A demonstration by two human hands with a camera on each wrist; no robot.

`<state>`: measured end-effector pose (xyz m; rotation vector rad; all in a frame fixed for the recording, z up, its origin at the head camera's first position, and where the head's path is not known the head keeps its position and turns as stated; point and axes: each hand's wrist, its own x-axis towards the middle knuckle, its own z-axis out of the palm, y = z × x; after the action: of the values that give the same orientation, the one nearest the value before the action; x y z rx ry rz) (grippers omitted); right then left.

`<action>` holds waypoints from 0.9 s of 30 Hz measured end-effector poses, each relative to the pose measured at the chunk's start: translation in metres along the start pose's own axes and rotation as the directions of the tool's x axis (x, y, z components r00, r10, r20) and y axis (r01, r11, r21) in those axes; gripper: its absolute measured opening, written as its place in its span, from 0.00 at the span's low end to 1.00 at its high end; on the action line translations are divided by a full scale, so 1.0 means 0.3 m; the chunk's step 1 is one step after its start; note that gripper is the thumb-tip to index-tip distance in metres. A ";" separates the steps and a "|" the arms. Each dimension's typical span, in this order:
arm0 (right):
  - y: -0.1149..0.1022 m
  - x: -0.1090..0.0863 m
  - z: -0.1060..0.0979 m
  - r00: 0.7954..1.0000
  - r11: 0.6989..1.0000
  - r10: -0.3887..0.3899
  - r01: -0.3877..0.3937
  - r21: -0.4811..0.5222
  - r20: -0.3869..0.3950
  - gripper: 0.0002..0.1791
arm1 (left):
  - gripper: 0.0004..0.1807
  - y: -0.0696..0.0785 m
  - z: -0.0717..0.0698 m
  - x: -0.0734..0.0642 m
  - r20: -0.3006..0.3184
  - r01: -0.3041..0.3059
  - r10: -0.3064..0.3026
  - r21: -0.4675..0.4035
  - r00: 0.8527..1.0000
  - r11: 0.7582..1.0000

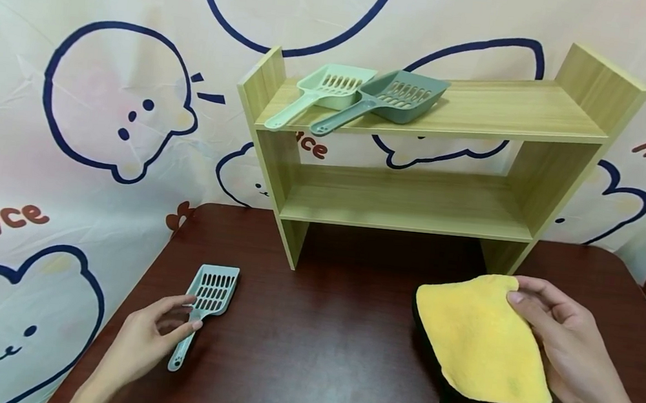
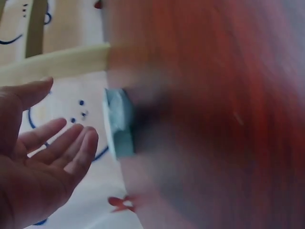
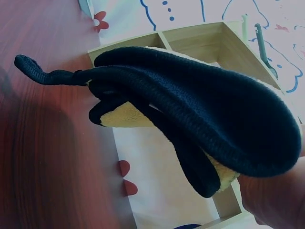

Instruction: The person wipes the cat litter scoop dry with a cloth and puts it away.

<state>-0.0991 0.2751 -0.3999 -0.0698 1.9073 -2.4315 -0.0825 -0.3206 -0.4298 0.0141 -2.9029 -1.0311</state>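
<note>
My right hand pinches a folded cloth by its upper corner, thumb on the yellow face. The cloth hangs above the right part of the table; in the right wrist view its black underside and a hanging loop show. At the left, a blue-grey slotted litter scoop lies on the table, handle toward me. Over its handle hovers my left hand, fingers relaxed and spread. The left wrist view, blurred, shows a gap between this hand and the scoop.
A light wooden shelf unit stands at the back of the dark red-brown table. On its top board, at the left, a pale green litter scoop and a darker grey-green one sit side by side, handles jutting over the front edge.
</note>
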 end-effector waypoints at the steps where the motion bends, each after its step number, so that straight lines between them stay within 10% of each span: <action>1: 0.000 0.000 -0.001 1.000 1.000 -0.001 0.001 0.001 0.001 0.16 | 0.30 -0.010 -0.004 -0.002 0.016 0.014 -0.014 0.000 1.000 1.000; 10: 0.000 0.001 -0.006 1.000 1.000 -0.001 0.001 -0.007 0.014 0.15 | 0.33 -0.071 -0.005 0.001 0.084 0.144 -0.149 0.058 0.985 0.988; 27: 0.003 -0.004 -0.001 1.000 1.000 -0.002 0.002 -0.006 0.009 0.15 | 0.27 -0.077 0.034 0.025 0.109 0.185 -0.201 0.142 0.973 0.972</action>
<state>-0.0979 0.2754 -0.4009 -0.0821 1.9123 -2.4223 -0.0909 -0.3323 -0.4520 0.2544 -3.1282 -0.8932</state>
